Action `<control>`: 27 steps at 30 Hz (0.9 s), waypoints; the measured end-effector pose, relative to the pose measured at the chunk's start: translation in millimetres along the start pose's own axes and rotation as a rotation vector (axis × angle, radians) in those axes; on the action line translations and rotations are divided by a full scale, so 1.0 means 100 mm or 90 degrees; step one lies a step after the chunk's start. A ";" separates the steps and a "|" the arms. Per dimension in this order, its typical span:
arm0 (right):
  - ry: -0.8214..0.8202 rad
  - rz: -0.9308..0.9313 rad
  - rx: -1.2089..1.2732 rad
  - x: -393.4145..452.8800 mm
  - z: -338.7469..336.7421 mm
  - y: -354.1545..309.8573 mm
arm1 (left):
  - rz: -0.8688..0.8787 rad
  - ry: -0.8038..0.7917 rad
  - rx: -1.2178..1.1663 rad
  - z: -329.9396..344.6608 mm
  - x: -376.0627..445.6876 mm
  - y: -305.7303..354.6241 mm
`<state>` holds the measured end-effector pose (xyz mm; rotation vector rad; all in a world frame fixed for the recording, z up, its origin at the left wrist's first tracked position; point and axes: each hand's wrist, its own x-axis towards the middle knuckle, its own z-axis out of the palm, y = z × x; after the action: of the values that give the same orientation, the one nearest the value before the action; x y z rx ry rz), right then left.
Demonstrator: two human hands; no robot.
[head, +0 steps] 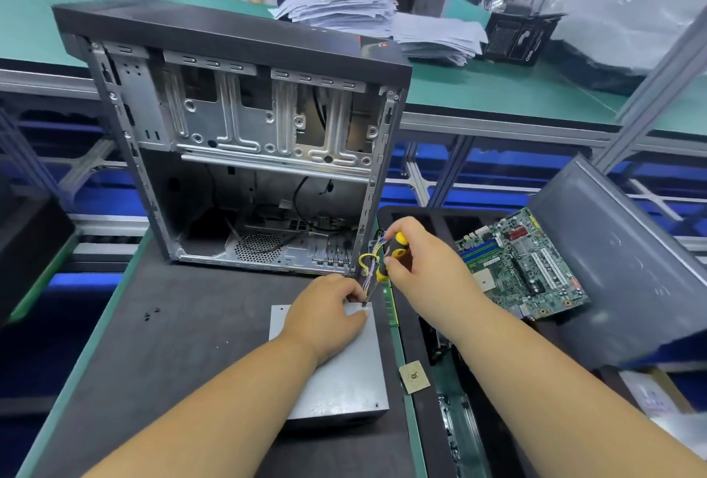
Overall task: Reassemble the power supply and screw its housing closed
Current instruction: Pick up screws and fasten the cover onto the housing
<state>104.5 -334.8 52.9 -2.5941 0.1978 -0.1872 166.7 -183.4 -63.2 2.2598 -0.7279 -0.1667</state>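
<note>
Head view looked down over two bare forearms reaching out across a dark mat (160, 355) on the bench. A flat grey power supply (344, 374) lay on the mat near the middle, its metal cover facing up, its bundle of coloured wires (368, 262) rising from the far right corner. The left hand (325, 315) rested on the far end of that cover, fingers curled down and pinched together at the corner, right where the screwdriver tip met the metal; what sat under the fingertips was too small to make out. The right hand (415, 261) was closed round the yellow-and-black handle of a screwdriver (389, 257), held steeply upright, its thin shaft running down past the wires to that same corner.

Just beyond the hands stood an open computer case (245, 141), upright on the mat, its bare metal interior facing me. Two small dark screws (151, 314) lay loose on the mat to the left, well apart from the power supply. To the right, a green motherboard (520, 267) lay tilted on a black tray (417, 217), beside a grey side panel (627, 271) leaning at an angle. A small square chip (414, 377) sat near the right edge of the power supply. On the far bench, a heap of white papers (367, 15) was piled up.
</note>
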 end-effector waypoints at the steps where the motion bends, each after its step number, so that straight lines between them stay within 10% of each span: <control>1: -0.009 -0.010 -0.013 0.01 -0.01 -0.02 | 0.000 0.001 -0.006 0.00 0.00 0.00; 27: -0.223 -0.073 -0.337 0.44 -0.33 -0.40 | -0.056 0.006 -0.059 0.01 0.01 0.01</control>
<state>145.7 -325.2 105.8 -3.1063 -0.0384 0.3226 167.1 -184.7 -63.1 2.2040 -0.6047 -0.2262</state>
